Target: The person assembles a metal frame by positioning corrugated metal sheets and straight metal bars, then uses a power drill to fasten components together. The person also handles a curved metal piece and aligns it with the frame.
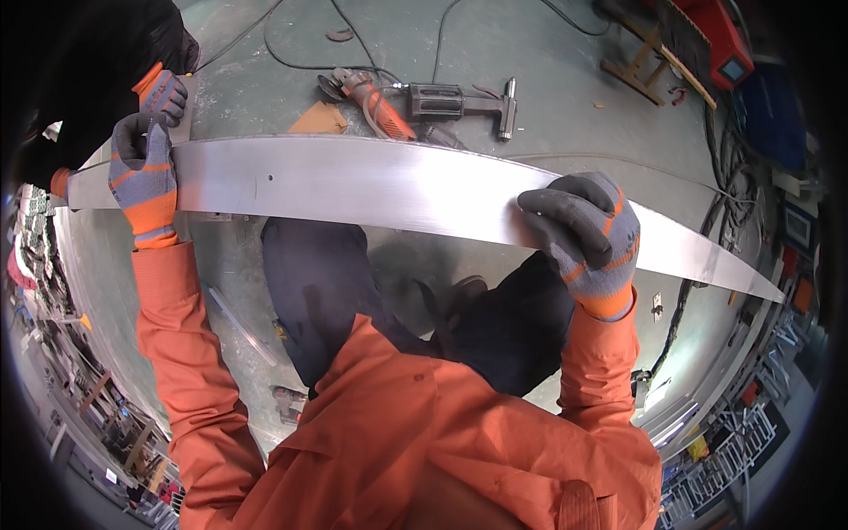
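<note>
A long, flat silvery metal profile point(371, 179) spans the view in front of me, with a small dark hole towards its left part. My left hand point(142, 175), in a grey and orange work glove, grips it near its left end. Further right, my right hand point(583, 232), gloved alike, holds the profile with curled fingers over its face. Beyond my left hand, a co-worker's gloved hand point(162, 96) rests by a metal piece, and the co-worker's other glove point(59, 182) is at the profile's far left end.
On the floor beyond the profile lie an orange angle grinder point(377, 103), a grey power tool point(437, 103), a piece of cardboard point(319, 119) and cables point(298, 65). A drill point(288, 403) lies at lower left. A red machine point(729, 46) stands upper right; metal frames point(735, 440) lie lower right.
</note>
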Action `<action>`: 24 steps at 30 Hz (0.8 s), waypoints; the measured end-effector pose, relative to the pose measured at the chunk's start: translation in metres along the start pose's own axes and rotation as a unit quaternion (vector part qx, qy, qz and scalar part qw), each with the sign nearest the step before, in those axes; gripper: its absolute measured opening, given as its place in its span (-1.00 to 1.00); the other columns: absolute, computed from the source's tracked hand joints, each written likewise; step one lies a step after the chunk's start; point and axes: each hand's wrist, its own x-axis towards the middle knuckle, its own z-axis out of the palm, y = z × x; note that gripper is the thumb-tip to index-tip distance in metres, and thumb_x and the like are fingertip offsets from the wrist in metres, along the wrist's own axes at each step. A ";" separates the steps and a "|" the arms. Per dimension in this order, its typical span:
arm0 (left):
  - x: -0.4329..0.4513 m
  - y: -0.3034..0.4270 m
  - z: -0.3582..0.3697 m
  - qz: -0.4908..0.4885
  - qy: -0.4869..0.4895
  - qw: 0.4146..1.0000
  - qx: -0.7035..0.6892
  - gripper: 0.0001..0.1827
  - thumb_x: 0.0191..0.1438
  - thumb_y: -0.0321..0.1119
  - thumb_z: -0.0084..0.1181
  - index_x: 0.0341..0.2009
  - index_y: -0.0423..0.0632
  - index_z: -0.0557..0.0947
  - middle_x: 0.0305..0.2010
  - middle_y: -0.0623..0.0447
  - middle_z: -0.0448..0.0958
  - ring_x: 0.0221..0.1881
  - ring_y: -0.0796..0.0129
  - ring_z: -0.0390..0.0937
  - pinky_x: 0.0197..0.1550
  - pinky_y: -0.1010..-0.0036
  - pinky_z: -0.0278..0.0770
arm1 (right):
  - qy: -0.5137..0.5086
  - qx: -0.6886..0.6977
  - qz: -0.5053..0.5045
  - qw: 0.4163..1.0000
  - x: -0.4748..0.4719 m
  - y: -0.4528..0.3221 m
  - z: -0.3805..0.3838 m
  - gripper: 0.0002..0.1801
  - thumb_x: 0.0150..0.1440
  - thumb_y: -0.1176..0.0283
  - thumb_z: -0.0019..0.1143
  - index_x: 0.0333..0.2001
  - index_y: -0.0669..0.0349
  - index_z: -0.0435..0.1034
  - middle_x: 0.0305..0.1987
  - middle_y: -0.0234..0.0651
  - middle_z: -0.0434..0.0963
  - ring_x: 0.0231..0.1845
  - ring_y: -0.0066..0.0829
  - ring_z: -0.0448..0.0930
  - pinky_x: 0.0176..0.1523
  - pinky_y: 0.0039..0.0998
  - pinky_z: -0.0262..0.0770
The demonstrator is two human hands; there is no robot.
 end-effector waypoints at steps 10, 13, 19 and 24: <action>0.000 -0.013 -0.012 -0.028 -0.021 0.997 0.068 -0.84 0.24 -0.43 0.08 -0.13 -0.22 0.54 -0.18 0.07 0.58 -0.17 0.49 0.48 -0.06 0.59 0.43 | 0.023 -0.030 0.011 0.999 0.001 -0.006 0.000 -0.79 -0.26 0.50 0.33 -0.42 0.11 0.60 -0.44 -0.35 0.55 -0.40 -0.32 0.59 -0.31 -0.38 0.51; 0.000 -0.003 -0.006 -0.003 -0.007 0.999 0.051 -0.85 0.20 -0.41 0.13 -0.15 -0.17 0.56 -0.28 0.16 0.52 -0.30 0.56 0.42 -0.20 0.62 0.41 | 0.033 -0.028 0.022 0.999 0.000 -0.006 0.000 -0.79 -0.26 0.50 0.33 -0.42 0.11 0.60 -0.45 -0.34 0.55 -0.42 -0.33 0.59 -0.33 -0.39 0.51; 0.000 -0.008 -0.005 0.003 0.003 1.000 0.023 -0.84 0.19 -0.42 0.14 -0.15 -0.17 0.56 -0.30 0.19 0.50 -0.30 0.58 0.41 -0.23 0.62 0.42 | 0.051 -0.016 0.033 0.998 -0.001 -0.002 0.002 -0.76 -0.29 0.47 0.37 -0.43 -0.02 0.56 -0.43 -0.46 0.58 -0.38 -0.34 0.59 -0.33 -0.35 0.51; 0.000 -0.010 -0.008 0.006 -0.004 0.999 0.048 -0.83 0.20 -0.43 0.13 -0.13 -0.19 0.55 -0.27 0.15 0.52 -0.26 0.55 0.43 -0.16 0.60 0.44 | 0.041 0.006 0.010 0.999 0.000 -0.002 0.000 -0.75 -0.28 0.49 0.36 -0.42 -0.02 0.57 -0.40 -0.47 0.60 -0.36 -0.35 0.59 -0.30 -0.36 0.51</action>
